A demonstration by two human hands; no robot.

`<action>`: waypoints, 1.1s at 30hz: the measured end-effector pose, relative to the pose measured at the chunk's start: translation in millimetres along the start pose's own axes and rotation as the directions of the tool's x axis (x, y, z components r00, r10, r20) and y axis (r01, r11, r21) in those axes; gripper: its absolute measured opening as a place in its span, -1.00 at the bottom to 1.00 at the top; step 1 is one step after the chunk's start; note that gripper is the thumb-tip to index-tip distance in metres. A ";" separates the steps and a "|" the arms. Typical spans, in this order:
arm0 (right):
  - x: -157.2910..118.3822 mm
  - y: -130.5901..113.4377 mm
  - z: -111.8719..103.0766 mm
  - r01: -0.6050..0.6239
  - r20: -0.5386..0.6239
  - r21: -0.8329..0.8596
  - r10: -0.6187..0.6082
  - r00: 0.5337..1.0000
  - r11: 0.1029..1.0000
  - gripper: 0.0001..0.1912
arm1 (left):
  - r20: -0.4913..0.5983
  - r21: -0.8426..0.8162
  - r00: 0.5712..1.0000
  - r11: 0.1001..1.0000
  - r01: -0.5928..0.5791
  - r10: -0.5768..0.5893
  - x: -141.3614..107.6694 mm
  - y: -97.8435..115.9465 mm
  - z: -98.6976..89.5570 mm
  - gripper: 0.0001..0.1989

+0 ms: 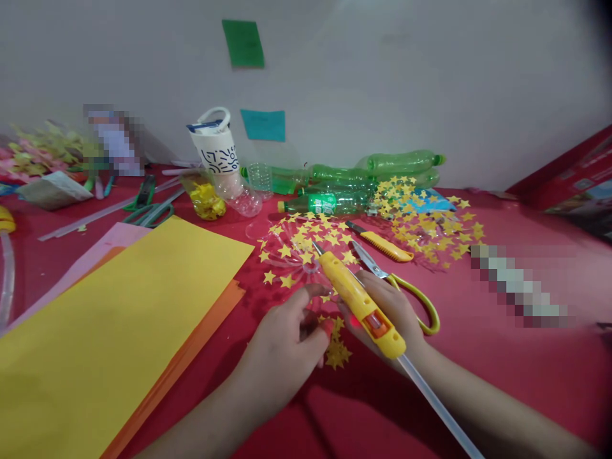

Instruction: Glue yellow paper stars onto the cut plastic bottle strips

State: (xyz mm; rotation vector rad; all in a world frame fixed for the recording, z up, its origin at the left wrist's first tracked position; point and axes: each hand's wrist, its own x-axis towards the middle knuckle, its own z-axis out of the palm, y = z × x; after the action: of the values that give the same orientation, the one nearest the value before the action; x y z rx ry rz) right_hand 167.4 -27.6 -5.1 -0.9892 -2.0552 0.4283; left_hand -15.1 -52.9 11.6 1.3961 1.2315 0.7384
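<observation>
My right hand (394, 306) is wrapped round a yellow glue gun (347, 280), its metal tip pointing up and left and a clear glue stick (437, 405) sticking out of its back end. Beyond the tip is a flower-like piece of clear plastic strips (310, 266) covered with yellow stars. My left hand (291, 338) is curled at the near side of this piece, thumb and index finger bent towards each other; what they hold is too small to make out. Loose gold stars (337, 354) lie just right of the left thumb.
Yellow-handled scissors (425, 299) and a yellow cutter knife (387, 246) lie right of the glue gun. A second starred piece (430, 226) and green bottles (401, 162) are behind. Yellow paper sheets (119, 319) cover the left; a white patterned cup (217, 152) stands at the back.
</observation>
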 end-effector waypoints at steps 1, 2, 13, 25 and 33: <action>0.7 -0.5 0.6 -0.008 -0.002 -0.003 0.008 1.000 1.000 -0.87 | 0.005 0.002 1.000 1.000 -0.002 0.002 0.1 0.3 0.1 -0.59; 1.2 -1.0 1.2 -0.016 -0.009 -0.010 0.016 1.000 1.000 -0.87 | 0.011 0.006 1.000 1.000 -0.003 0.003 0.1 0.7 0.2 -0.59; 3.5 -5.4 3.6 -0.059 -0.055 -0.056 0.056 0.997 0.997 -0.77 | 0.028 0.005 0.999 0.999 0.031 -0.031 -0.1 -1.0 0.6 -0.65; -6.8 -6.8 -4.8 0.015 -0.103 -0.106 -0.026 0.994 0.994 -0.87 | 0.054 -0.156 0.989 0.977 0.144 -0.137 2.3 9.8 -1.9 -0.61; -10.9 -3.0 -1.9 0.132 -0.044 -0.012 -0.133 0.990 0.991 -0.81 | 0.097 -0.183 0.982 0.967 0.175 -0.159 6.6 13.0 -5.5 -0.51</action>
State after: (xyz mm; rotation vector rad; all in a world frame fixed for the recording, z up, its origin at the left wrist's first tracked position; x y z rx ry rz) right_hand 171.4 -37.9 -7.7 -0.8540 -2.0692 0.3248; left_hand -14.8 -43.4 24.0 1.1398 1.1667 0.6570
